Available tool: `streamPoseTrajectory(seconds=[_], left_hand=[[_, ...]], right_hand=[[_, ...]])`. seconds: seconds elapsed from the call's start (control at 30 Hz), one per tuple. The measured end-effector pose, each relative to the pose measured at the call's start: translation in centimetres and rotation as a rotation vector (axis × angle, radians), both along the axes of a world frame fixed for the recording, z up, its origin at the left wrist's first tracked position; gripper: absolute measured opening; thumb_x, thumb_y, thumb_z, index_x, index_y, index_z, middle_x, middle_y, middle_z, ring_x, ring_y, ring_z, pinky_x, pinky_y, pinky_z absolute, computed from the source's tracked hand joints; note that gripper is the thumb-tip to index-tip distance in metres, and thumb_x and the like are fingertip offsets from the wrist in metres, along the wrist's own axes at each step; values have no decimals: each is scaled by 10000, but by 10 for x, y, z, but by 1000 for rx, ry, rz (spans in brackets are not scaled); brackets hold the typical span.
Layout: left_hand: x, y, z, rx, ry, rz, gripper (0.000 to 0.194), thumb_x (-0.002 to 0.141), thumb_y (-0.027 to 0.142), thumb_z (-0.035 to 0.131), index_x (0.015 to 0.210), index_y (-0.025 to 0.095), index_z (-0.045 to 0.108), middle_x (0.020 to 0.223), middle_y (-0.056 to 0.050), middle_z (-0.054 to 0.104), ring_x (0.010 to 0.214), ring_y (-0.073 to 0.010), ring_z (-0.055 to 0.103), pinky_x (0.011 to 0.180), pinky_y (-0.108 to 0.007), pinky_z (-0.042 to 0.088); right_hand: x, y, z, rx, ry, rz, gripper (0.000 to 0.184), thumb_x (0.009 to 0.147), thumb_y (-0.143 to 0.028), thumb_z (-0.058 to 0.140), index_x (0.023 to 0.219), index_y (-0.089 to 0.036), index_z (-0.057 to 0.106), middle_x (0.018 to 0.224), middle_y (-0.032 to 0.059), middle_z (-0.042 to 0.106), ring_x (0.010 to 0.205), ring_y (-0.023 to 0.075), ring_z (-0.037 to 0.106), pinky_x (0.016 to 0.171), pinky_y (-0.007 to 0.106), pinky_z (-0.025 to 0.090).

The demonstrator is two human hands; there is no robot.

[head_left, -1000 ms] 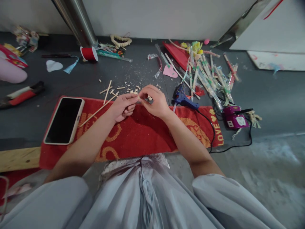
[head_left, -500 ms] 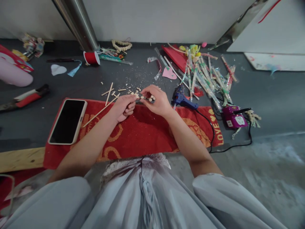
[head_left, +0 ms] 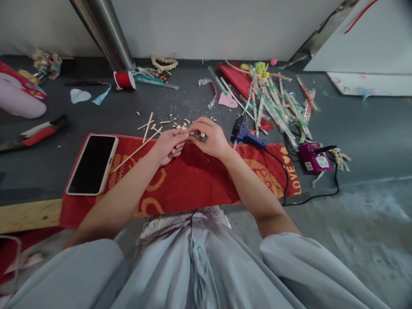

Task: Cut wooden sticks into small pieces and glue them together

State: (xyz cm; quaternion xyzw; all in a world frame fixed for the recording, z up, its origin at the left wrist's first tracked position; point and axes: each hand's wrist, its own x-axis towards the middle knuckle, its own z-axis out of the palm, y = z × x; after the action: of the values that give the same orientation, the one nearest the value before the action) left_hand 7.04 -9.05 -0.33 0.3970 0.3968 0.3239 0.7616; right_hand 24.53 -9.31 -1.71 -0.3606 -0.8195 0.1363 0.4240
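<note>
Clockwise from the meeting fingertips, a phone lies at eight; the left hand pinches narrowly, its contents too small to tell; wooden bits lie at eleven; the right hand holds a dark strip; a glue gun rests at three. Seemingly close fingertip work, calling next for steadiness

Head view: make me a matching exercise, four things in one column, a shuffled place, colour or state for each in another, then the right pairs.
1. Phone
2. Glue gun
3. Spool
4. Left hand

A. by the foot of the metal pillar
B. fingertips close to the right hand
C. on the left end of the towel
D. blue

Pairs: 1-C, 2-D, 3-A, 4-B
</note>
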Motion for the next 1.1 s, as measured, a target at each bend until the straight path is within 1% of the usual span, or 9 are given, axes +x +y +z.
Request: streamPoseTrajectory(seconds=[0.13, 0.27, 0.43, 0.67, 0.8, 0.93, 1.03, 1.1], left_hand=[[0, -1, 0, -1, -4, -4, 143, 780, 219, 680, 755, 167, 549, 415, 108, 383, 300, 0, 264, 320, -120, 137], [0, -1, 1, -18, -20, 0, 108, 800, 194, 640, 753, 167, 547, 413, 105, 383, 299, -4, 263, 320, -121, 136], [-1, -1, 4, -42, -32, 6, 129, 798, 192, 632, 728, 171, 525, 416, 103, 389, 298, -4, 262, 318, -123, 133], [-1, 0, 5, -44, -57, 6, 121, 797, 190, 618, 732, 171, 518, 413, 102, 387, 296, -8, 266, 319, -127, 133], [-2, 0, 6, -53, -55, 33, 90, 834, 220, 585, 775, 165, 543, 409, 105, 372, 293, -8, 253, 321, -128, 138], [-1, 0, 6, -61, -35, 60, 154, 860, 249, 586, 745, 169, 521, 407, 106, 362, 295, -5, 244, 327, -131, 135], [0, 0, 4, -36, -42, 97, 193, 843, 223, 617, 700, 169, 498, 403, 104, 361, 303, -3, 243, 331, -130, 134], [-1, 0, 2, -22, -42, 119, 186, 821, 188, 630, 692, 168, 499, 399, 103, 365, 306, -1, 243, 336, -128, 136]], right_hand=[[0, 0, 0, 25, 4, 7, 92, 870, -186, 511, 918, -189, 589, 882, 51, 602, 790, 142, 575, 735, 320, 530], [0, 0, 1, 33, 2, 2, 82, 862, -186, 513, 914, -193, 577, 874, 51, 610, 790, 146, 575, 731, 321, 526], [1, -1, 1, 9, 11, 6, 79, 882, -221, 501, 922, -198, 566, 886, 52, 616, 792, 152, 574, 737, 337, 522], [1, -1, 2, 28, 41, 14, 103, 913, -279, 496, 909, -198, 559, 860, 49, 618, 765, 141, 562, 704, 317, 510], [1, 0, 3, 19, 24, 9, 138, 933, -317, 475, 904, -202, 546, 860, 47, 620, 768, 143, 558, 711, 321, 504], [1, 0, 3, 25, 27, 2, 148, 937, -326, 472, 897, -200, 538, 841, 37, 610, 758, 139, 554, 709, 319, 499], [2, 0, 3, 21, 32, -1, 128, 930, -318, 482, 901, -205, 535, 843, 36, 609, 752, 140, 553, 703, 324, 501], [2, 0, 3, 22, 30, -5, 117, 928, -310, 483, 903, -209, 535, 842, 36, 610, 752, 142, 552, 701, 324, 501]])
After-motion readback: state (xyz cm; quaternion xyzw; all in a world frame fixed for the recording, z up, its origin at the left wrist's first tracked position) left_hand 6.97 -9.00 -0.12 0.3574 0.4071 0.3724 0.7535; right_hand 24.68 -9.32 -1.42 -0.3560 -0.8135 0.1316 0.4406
